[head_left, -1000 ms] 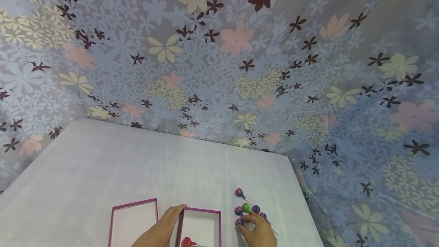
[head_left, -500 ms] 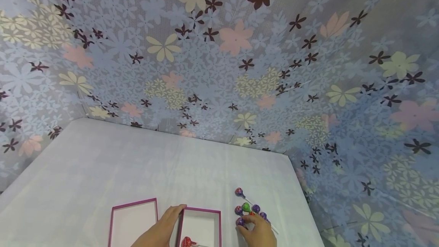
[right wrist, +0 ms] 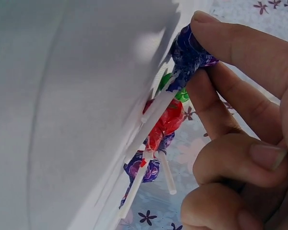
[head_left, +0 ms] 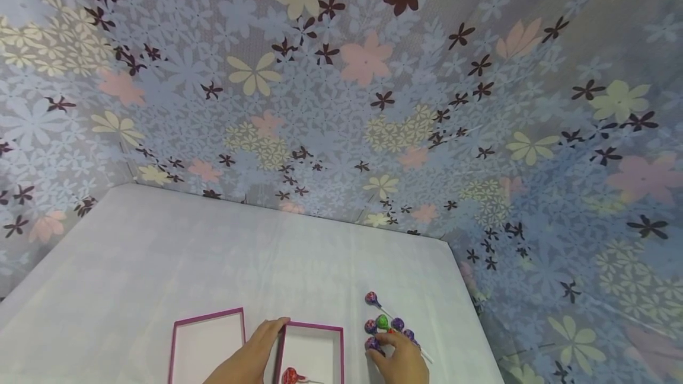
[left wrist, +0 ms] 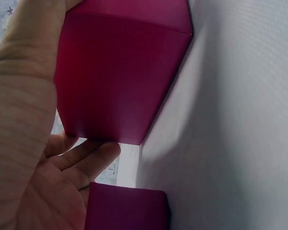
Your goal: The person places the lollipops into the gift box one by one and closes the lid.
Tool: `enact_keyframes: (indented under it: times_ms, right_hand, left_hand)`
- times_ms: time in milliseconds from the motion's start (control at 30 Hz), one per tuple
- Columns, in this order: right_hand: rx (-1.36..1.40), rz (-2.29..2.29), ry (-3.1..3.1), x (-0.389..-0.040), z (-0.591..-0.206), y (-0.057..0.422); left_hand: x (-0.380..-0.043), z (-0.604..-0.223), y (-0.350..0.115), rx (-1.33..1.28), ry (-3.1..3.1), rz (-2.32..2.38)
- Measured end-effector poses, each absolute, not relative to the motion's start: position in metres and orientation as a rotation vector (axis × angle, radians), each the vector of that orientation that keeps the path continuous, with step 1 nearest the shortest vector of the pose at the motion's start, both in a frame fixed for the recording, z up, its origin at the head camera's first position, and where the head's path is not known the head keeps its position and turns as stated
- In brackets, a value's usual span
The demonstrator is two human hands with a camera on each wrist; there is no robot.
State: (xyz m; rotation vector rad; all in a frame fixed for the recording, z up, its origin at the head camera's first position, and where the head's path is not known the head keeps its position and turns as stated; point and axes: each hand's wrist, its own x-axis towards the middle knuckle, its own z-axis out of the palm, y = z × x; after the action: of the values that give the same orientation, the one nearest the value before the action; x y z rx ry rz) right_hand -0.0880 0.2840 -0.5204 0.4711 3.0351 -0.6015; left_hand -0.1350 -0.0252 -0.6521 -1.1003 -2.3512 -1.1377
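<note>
My right hand [head_left: 402, 361] pinches the wrapped head of a purple lollipop [right wrist: 186, 55] between thumb and fingers. Its white stick slants down close to the white cloth in the right wrist view. Just beyond it lie a red lollipop [right wrist: 169, 117], a green lollipop [head_left: 382, 322] and several other purple lollipops [head_left: 397, 325]. My left hand [head_left: 251, 353] grips a magenta-edged box [head_left: 315, 326] at its left side, fingers at the far corner. Inside that box rests another red lollipop [head_left: 290, 376], stick pointing right. The left wrist view shows the box's magenta outer wall [left wrist: 115, 76].
A second magenta-edged box [head_left: 208, 316] stands left of my left forearm, its near part cut off by the frame. White cloth [head_left: 213, 253] covers the table. Flower-patterned fabric [head_left: 331, 123] rises behind and at both sides.
My right hand and the pinched purple lollipop have shifted only slightly. The left hand and both boxes stay where they were.
</note>
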Motion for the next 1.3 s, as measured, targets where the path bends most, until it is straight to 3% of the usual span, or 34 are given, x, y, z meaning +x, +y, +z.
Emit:
enact_keyframes:
  times_ms: [167, 367, 1300]
  right_hand:
    - [0.436, -0.617, 3.037, -0.086, -0.517, 0.284]
    - [0.37, -0.658, 3.086, -0.085, -0.513, 0.283]
    - [0.255, -0.736, 3.212, -0.078, -0.505, 0.26]
  left_hand:
    - [-0.109, -0.581, -0.037, -1.112, -2.565, -1.206]
    - [-0.098, -0.552, -0.038, -1.045, -2.707, -1.245]
    - [-0.101, -0.557, -0.037, -1.091, -2.632, -1.154]
